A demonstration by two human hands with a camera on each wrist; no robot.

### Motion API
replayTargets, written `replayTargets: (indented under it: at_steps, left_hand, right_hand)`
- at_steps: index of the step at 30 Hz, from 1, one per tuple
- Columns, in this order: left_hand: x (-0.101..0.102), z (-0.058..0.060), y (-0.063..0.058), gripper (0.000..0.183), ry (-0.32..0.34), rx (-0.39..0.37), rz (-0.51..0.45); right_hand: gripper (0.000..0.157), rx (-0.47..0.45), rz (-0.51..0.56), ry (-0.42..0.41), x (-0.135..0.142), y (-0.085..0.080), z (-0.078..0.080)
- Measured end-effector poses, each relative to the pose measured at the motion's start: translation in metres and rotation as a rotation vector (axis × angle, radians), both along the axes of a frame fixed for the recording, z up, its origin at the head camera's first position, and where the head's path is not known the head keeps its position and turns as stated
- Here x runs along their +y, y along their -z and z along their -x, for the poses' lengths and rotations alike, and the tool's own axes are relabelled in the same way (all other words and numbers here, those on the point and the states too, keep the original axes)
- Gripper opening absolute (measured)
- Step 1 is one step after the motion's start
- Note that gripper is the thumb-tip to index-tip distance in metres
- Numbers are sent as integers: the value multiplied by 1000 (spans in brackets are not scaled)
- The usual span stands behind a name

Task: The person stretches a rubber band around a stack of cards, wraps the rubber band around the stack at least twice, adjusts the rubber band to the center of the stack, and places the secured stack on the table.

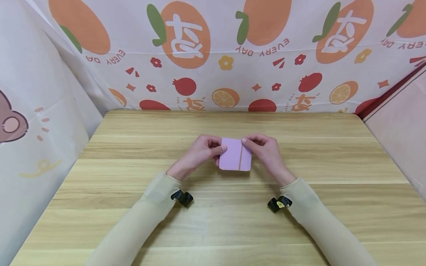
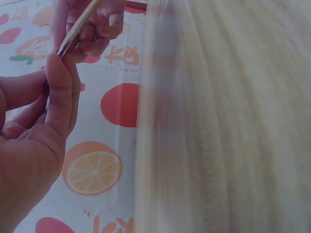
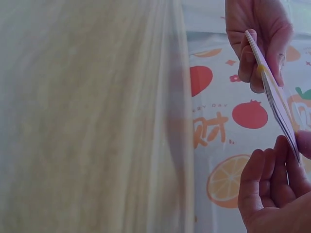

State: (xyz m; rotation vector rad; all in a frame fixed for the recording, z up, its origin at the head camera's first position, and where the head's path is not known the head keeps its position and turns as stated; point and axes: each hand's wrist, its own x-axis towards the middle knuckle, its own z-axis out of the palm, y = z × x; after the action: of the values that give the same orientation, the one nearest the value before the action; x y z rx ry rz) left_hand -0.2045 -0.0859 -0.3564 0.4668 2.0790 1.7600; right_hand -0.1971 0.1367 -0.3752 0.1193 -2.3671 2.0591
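A small square lilac notebook (image 1: 229, 159), with a thin tan band running across one side, is held up over the wooden table between both hands. My left hand (image 1: 201, 149) pinches its left edge, thumb on the lilac cover and fingers behind. The upper right corner is pinched by my right hand (image 1: 267, 151), its thumb lying near the band. Seen almost edge-on in the right wrist view, the notebook (image 3: 276, 104) shows thin layered pages and a yellowish band around it. Only a narrow edge of the notebook (image 2: 80, 24) appears in the left wrist view.
The wood-grain table (image 1: 226, 225) spreads around both forearms. Behind its far edge hangs a white fruit-print cloth (image 1: 229, 81), with another pale cloth (image 1: 40, 111) on the left. A black wrist camera (image 1: 182, 198) sits on the left cuff, another camera (image 1: 279, 203) on the right.
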Motion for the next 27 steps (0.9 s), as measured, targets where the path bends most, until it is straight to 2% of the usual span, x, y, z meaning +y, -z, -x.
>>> replayTargets:
  at_steps: [5, 10, 14, 18, 23, 27]
  left_hand:
    - [4, -3, 0, 13, 18, 13, 39]
    - [7, -2, 4, 14, -6, 15, -12]
    - [5, 0, 7, 14, -44, 14, -44]
    - [-3, 5, 4, 14, -98, 29, -36]
    - [-11, 10, 0, 16, -138, 50, -24]
    - [-17, 12, -1, 15, -175, 47, -56]
  right_hand:
    - [29, -9, -39, -24, -1, -1, -3]
    - [31, -26, -5, -28, -1, -3, -3]
    - [35, -47, 23, -30, 0, -4, -3]
    - [37, -71, 65, -50, 0, -3, -1]
    - [35, -104, 70, -130, 0, -1, -3]
    - [32, -118, 1, -220, -2, 2, -6]
